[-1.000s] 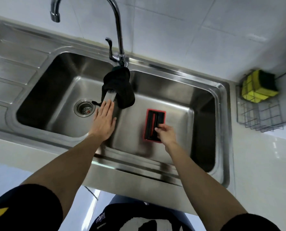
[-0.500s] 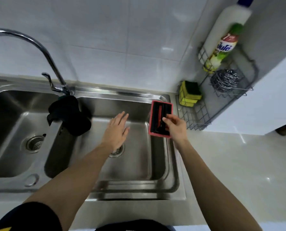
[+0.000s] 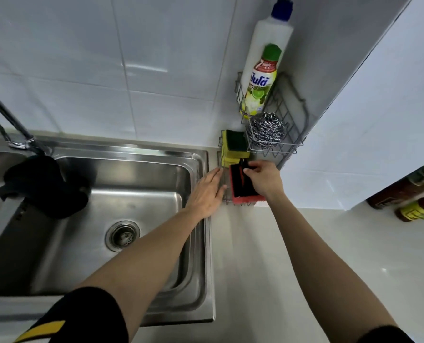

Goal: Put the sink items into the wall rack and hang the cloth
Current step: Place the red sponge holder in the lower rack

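One red-and-black brush [image 3: 243, 186] is now settling into the wall rack [image 3: 275, 144] beside the sponge [image 3: 233, 147] — right hand [image 3: 263, 179] pinching it, left hand [image 3: 207, 191] spread; the cloth [image 3: 45, 186] is waiting.

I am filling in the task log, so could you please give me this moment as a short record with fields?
right hand: grips the red brush, setting it into the lower wire rack
left hand: open, flat by the rack's left side
already in rack: yellow sponge, steel scourer, soap bottle
black cloth: draped over the sink divider, not yet hung
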`<state>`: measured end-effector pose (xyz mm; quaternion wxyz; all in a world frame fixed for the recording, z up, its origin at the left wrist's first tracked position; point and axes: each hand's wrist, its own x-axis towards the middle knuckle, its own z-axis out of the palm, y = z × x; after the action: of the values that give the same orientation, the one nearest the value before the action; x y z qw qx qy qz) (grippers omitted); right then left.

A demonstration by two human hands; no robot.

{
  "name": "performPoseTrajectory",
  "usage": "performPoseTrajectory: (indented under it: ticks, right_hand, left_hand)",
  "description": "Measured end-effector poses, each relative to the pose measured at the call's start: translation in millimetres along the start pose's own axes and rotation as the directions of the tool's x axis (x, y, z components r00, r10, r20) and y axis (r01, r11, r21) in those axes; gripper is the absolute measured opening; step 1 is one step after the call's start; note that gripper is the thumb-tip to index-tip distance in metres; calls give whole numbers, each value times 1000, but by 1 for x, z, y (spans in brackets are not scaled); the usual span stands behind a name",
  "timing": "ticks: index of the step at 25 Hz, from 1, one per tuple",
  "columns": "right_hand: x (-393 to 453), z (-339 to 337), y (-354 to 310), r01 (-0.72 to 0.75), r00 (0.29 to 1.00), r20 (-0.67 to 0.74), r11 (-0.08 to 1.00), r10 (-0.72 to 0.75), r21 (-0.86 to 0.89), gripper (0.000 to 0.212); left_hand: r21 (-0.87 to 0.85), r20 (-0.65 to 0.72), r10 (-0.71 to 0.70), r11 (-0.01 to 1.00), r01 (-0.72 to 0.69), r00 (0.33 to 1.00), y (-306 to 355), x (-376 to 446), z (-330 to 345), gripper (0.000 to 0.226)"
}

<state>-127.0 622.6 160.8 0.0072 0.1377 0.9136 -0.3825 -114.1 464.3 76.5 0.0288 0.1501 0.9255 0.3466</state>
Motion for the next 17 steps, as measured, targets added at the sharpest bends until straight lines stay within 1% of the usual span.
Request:
performPoseTrajectory:
  ticks: [3,6,8,13,17]
  right_hand:
    - [16,3,0,18,997,70,997,-13,-78,32]
    - [30,8,0,31,990,141,986,-8,-165,30]
    - [39,11,1,27,986,164,982,4,-185,27]
    - [53,24,0,26,987,159,969,14,-245,34]
    - [56,30,3,11,990,140,972,23,-237,30]
  left_hand:
    - [45,27,11,999,-12,1000,3,10,11,58]
    - [90,57,-10,996,5,998,-1,12,15,59]
    - [99,65,-10,995,3,998,-3,12,16,60]
    - [100,92,-22,995,13,996,-3,12,15,61]
    - [75,109,-23,997,14,994,-4,12,13,61]
